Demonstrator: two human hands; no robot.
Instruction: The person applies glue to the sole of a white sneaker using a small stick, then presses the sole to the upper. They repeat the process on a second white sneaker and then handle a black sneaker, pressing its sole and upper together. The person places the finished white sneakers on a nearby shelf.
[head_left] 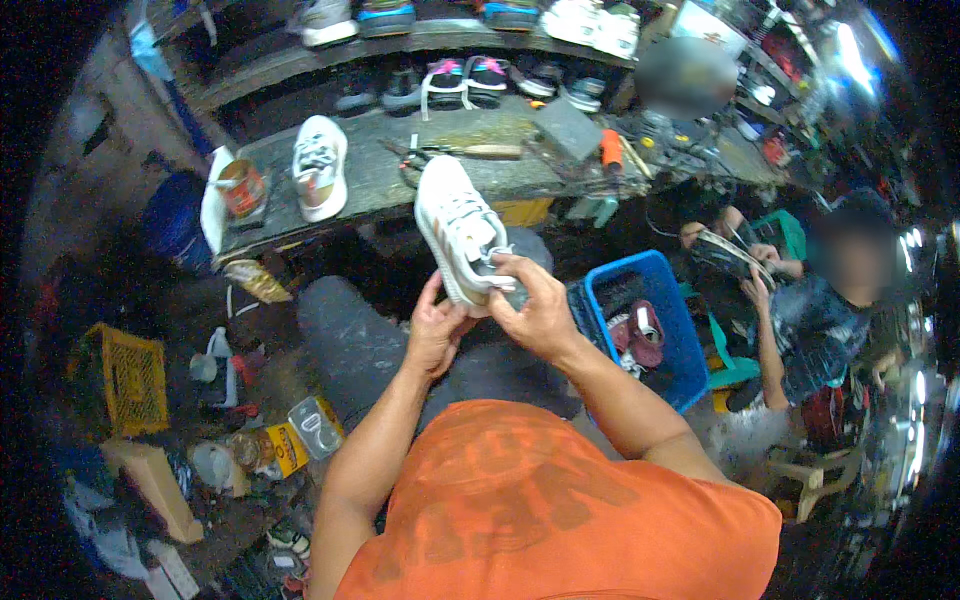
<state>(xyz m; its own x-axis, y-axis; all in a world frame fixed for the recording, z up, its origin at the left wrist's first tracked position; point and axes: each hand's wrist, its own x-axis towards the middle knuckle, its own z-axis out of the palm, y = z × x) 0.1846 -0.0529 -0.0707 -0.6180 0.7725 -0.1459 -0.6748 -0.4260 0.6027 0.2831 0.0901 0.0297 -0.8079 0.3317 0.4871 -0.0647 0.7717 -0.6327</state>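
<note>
A white sneaker point(458, 215) is held over my lap, its toe pointing away toward the bench. My left hand point(437, 325) cups the sneaker's heel end from the left and below. On the other side, my right hand point(535, 308) pinches the collar near the heel with thumb and fingers. Part of the heel is hidden behind my fingers. A similar white sneaker point(320, 168) stands on the workbench point(385, 195) ahead to the left, beside an orange-brown tin point(240, 188).
A blue basket point(690, 375) holding dark red shoes stands at my right. Beyond it, a seated person point(815, 320) handles a shoe. Shelves point(450, 38) of shoes rise behind the bench. A yellow crate point(133, 380) and several containers point(285, 450) crowd the floor at left.
</note>
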